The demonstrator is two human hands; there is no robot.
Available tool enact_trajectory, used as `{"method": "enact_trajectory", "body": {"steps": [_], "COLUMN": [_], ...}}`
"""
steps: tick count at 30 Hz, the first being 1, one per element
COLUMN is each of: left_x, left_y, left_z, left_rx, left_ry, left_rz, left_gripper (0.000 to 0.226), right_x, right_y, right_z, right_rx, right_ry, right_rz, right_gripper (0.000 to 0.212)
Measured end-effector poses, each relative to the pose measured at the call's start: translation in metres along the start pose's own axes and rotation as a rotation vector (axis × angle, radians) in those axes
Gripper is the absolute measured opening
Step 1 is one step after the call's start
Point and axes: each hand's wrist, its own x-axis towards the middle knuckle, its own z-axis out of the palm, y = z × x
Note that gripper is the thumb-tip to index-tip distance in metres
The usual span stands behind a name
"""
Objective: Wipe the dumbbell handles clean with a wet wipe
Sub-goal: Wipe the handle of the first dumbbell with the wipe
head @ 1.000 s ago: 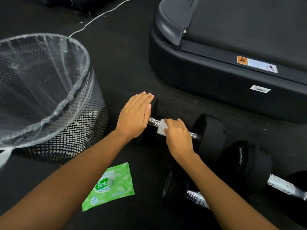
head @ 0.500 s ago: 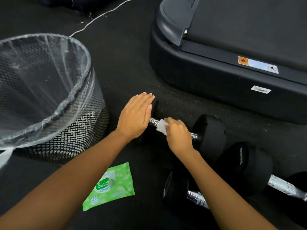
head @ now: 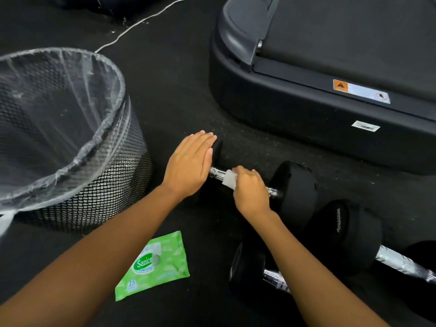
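Frame centre: dumbbell point(head: 295, 187) on floor point(head: 177, 79); left hand point(head: 188, 164) flat on its left head, fingers point(head: 200, 141) pressed together; right hand point(head: 251, 192) curls, pinching wet wipe point(head: 229, 180) round handle point(head: 215, 172). Lower centre, green pack point(head: 153, 265): "Sanica…", "15". Open floor between mesh bin point(head: 106, 190) and treadmill point(head: 295, 119).

Dumbbell point(head: 295, 190), left head: mostly hidden under the left hand point(head: 188, 164).
Handle point(head: 217, 173) middle: covered by right hand point(head: 250, 192) and wet wipe point(head: 230, 179).
Mesh bin point(head: 113, 185): cut off by left edge.
Treadmill stickers point(head: 361, 91): print too small to read.

You see a white wipe point(head: 230, 180), chrome handle point(head: 217, 173), black dumbbell heads point(head: 295, 185), a green leaf-patterned pack point(head: 153, 265), black mesh bin point(head: 113, 185).
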Motion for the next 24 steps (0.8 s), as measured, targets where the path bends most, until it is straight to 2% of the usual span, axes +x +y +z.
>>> {"method": "enact_trajectory", "body": {"steps": [3,6,13,19,24], "left_x": [0.001,0.002,-0.001,-0.002,-0.001], "left_y": [0.001,0.001,0.001,0.002,0.0], "left_z": [0.0,-0.001,0.0,-0.001,-0.001], "left_rx": [-0.008,-0.013,-0.019,-0.006,-0.001], "left_ry": [-0.003,-0.006,0.006,0.008,0.0], "left_rz": [-0.003,-0.012,0.003,0.008,0.005], "left_gripper": [0.046,0.047,0.045,0.046,0.046], "right_x": [0.007,0.01,-0.012,-0.001,-0.003], "right_y": [-0.014,-0.02,-0.002,-0.025,-0.008], "right_z": [0.001,0.005,0.005,0.014,0.021], "right_rx": [0.058,0.127,0.063,0.063,0.019], "right_ry": [-0.041,-0.035,0.118,0.152,0.243], "right_rz": [0.035,-0.04,-0.121,-0.18,-0.228], "right_gripper": [0.035,0.038,0.037,0.033,0.046]}}
